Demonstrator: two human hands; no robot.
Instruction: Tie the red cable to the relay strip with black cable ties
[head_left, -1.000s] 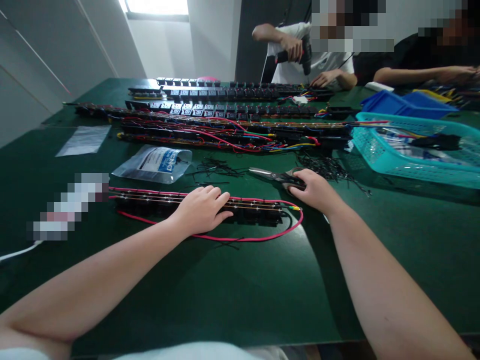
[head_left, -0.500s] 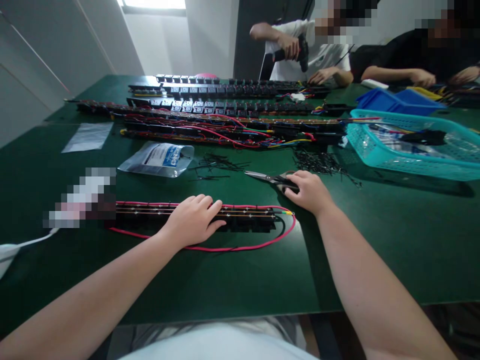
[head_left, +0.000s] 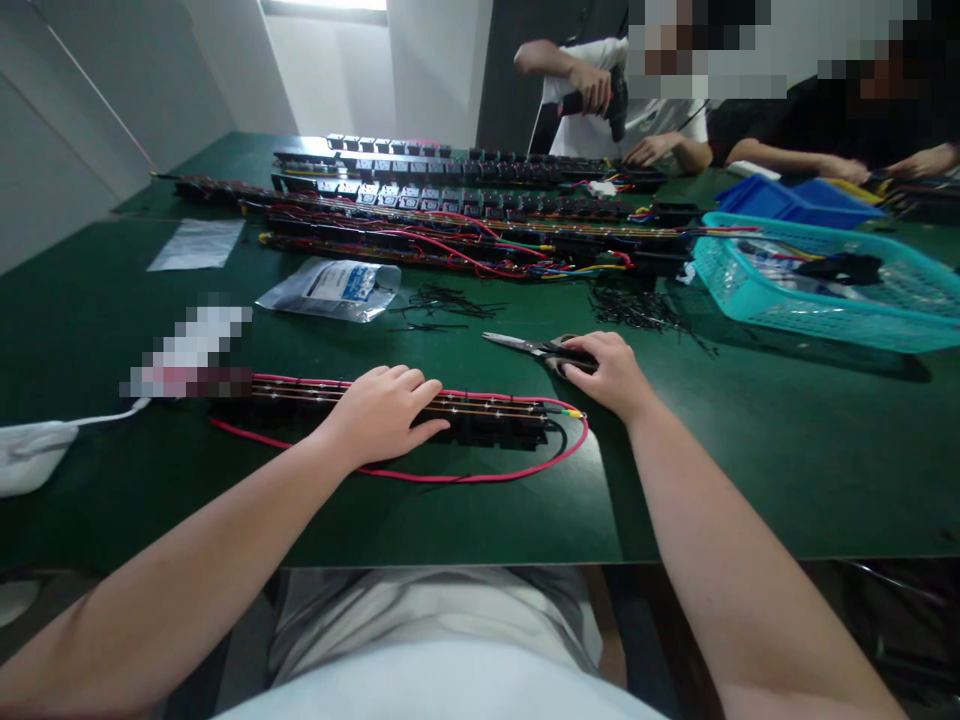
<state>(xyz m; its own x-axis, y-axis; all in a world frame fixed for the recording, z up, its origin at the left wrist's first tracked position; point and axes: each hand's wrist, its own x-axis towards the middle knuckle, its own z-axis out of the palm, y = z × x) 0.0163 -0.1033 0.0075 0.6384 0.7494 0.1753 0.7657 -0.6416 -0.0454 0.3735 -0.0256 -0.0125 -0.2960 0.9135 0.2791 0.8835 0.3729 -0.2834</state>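
Note:
My left hand [head_left: 382, 410] lies flat, fingers together, on a long black socket strip [head_left: 487, 420] that rests on the green table [head_left: 750, 450]. A red wire [head_left: 480, 472] loops round the strip's near side. My right hand [head_left: 609, 372] rests on the black handles of a pair of scissors [head_left: 529, 346], whose blades point left just behind the strip's right end. The fingers curl over the handles.
Several more wired strips [head_left: 465, 225] lie in rows at the back. A foil pouch [head_left: 330, 289], loose black cable ties [head_left: 645, 310], a teal basket [head_left: 825, 285] and blue bins [head_left: 795, 198] are around. Two other people work at the far side, one holding a power screwdriver [head_left: 611, 100].
The view has tilted down and back, showing my lap and the table's near edge. Both hands have stayed where they were on the strip and the scissors.

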